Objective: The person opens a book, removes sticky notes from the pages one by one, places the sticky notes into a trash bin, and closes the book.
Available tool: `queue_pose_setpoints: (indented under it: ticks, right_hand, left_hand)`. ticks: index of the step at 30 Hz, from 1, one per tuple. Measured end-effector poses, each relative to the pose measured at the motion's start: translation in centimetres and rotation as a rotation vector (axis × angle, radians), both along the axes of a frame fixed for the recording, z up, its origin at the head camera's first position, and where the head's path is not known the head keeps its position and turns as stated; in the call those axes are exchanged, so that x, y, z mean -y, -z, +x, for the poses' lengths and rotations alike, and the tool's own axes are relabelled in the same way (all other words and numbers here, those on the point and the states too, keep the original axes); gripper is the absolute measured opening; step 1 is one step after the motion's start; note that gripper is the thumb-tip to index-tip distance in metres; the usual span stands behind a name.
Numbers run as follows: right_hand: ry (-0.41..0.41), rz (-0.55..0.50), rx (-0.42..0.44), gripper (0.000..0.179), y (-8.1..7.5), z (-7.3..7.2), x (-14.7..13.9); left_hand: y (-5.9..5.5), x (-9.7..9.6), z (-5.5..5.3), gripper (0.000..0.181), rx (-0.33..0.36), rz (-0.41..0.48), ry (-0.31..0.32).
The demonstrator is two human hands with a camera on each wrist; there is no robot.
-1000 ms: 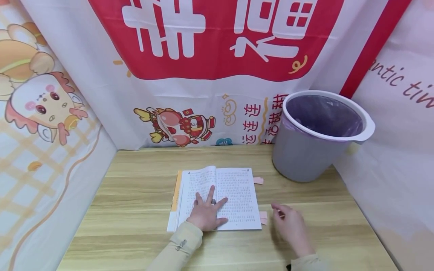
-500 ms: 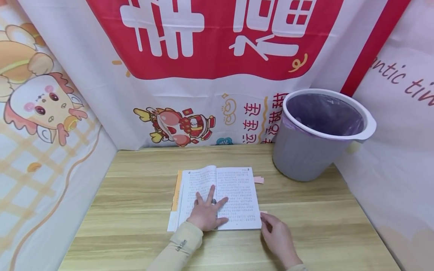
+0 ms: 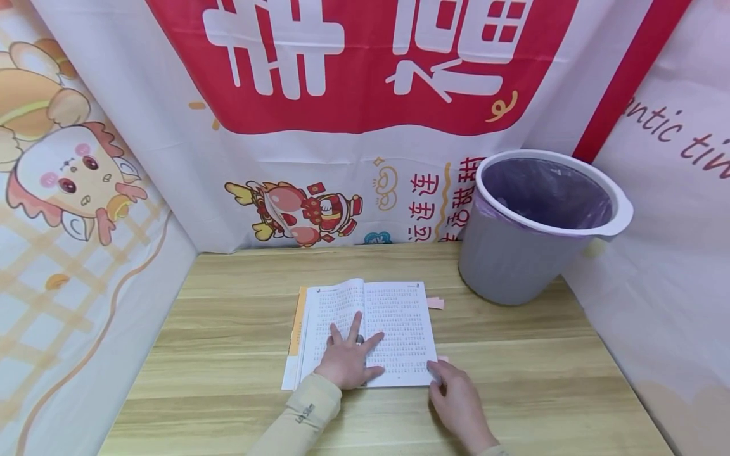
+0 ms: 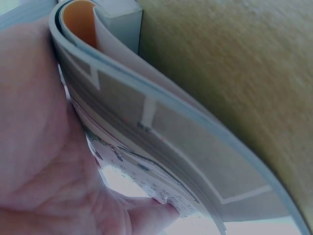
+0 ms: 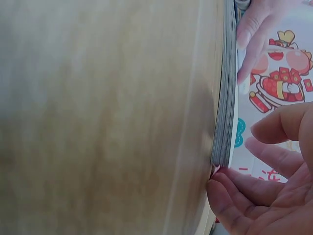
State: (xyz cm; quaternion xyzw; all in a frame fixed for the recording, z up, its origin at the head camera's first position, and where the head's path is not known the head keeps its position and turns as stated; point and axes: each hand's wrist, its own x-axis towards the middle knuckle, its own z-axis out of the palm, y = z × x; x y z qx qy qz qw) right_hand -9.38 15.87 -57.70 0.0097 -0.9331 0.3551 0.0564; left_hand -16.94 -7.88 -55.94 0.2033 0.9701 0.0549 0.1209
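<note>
An open book (image 3: 396,310) with printed text lies on the wooden table. Across its centre fold my left hand (image 3: 345,361) rests with fingers spread, a ring on one finger. The left wrist view shows that palm (image 4: 44,142) beside the book's curved lower edge (image 4: 161,112). My right hand (image 3: 458,399) touches the book's lower right corner. In the right wrist view, its thumb and the other fingers (image 5: 225,196) stand apart, some fingertips right at the page block (image 5: 225,98) and a bit of pink tab (image 5: 216,169). Another pink tab (image 3: 436,303) sticks out higher up.
A grey bin (image 3: 513,253) with a purple liner stands at the table's back right. Printed cloth (image 3: 319,152) hangs behind and on both sides. Bare wooden tabletop (image 3: 217,354) surrounds the book. An orange cover flap (image 3: 297,323) shows at the book's left edge.
My right hand has moved left from the tabletop, past the lower pink tabs, to the book's lower right corner, covering most of them. The left hand has stayed in place.
</note>
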Motion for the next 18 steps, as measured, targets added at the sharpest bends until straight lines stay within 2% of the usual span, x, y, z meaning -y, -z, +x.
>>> queue_pose_setpoints:
  ticks: [12,18]
  right_hand:
    - [0.025,-0.032,-0.051,0.042,-0.14,0.5,0.81]
    - [0.091,-0.129,-0.077,0.045,-0.58,0.47,1.07]
  left_hand:
    - [-0.04,-0.02,0.2,0.073,-0.003,-0.002,-0.008]
    - [0.12,0.1,0.25,0.073,-0.015,0.035,-0.021]
